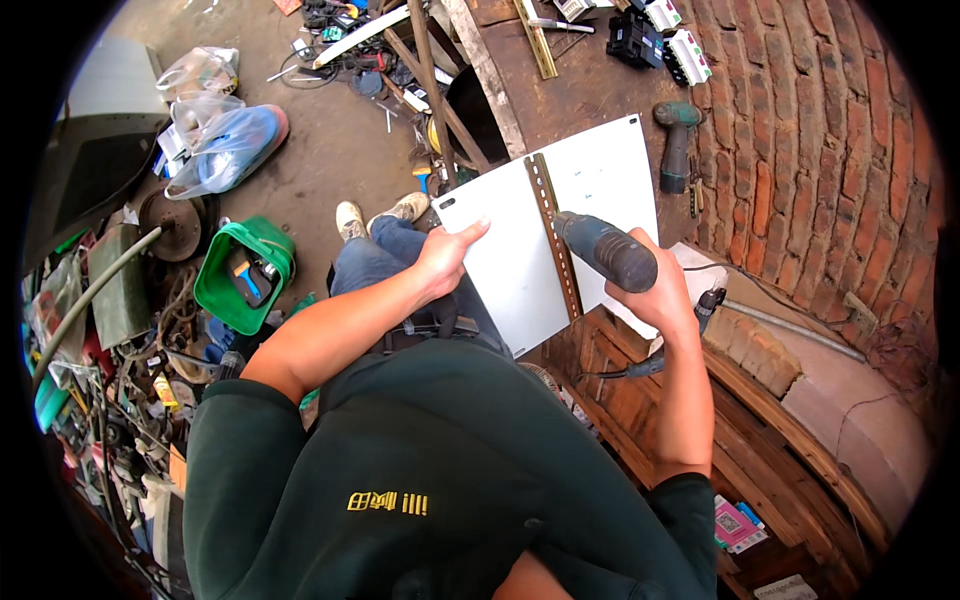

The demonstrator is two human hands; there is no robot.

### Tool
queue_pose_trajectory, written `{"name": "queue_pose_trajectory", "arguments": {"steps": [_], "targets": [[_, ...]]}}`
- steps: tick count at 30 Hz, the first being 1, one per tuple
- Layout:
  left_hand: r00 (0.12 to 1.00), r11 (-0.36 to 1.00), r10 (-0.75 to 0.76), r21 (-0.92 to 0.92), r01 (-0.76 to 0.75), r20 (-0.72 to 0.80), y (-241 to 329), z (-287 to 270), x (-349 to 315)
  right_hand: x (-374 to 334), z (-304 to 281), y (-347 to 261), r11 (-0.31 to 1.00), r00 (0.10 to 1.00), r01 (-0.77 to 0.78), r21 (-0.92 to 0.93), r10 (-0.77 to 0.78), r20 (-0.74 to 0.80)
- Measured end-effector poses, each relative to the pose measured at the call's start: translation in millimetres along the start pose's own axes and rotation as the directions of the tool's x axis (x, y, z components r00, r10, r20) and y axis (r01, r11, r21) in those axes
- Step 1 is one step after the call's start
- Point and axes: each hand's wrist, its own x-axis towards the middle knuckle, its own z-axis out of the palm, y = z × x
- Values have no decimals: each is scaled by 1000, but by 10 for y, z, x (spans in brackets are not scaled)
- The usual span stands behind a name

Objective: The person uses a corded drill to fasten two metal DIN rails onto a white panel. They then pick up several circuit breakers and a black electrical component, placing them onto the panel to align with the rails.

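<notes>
A white rectangular panel point(505, 265) lies in front of me, partly over the wooden bench. Down its middle runs a slotted metal rail point(552, 225). My left hand point(447, 258) grips the panel's left edge, thumb on top and fingers partly hidden beneath it. In my right hand point(655, 290) is a dark blue-grey power drill point(600, 245), its front end over the rail near the rail's middle. The drill's body hides the bit, so whether it touches the rail cannot be seen.
A second drill point(677, 145) lies beside the panel, next to the brick wall point(800, 130). Black electrical parts point(640, 40) and a brass-coloured rail point(537, 40) sit at the far end. A green bucket point(245, 275) and bagged items point(220, 150) are on the left floor.
</notes>
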Motion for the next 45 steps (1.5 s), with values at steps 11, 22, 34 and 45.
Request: {"name": "queue_pose_trajectory", "arguments": {"steps": [11,22,34,45], "targets": [[999,1000,9,-22,-8,32,-16,-49,14,89,305,121,862,982,98,498,-4,-187],[1000,1000,4,-22,-4,5,-20,-31,27,214,342,203,831,983,99,548,3,-184],[1000,1000,8,-22,-8,-22,-11,31,8,427,1,-53,881,997,52,471,-18,-77],[999,1000,10,-11,-11,-46,7,67,-21,467,-88,-36,947,998,63,314,-55,-33]]}}
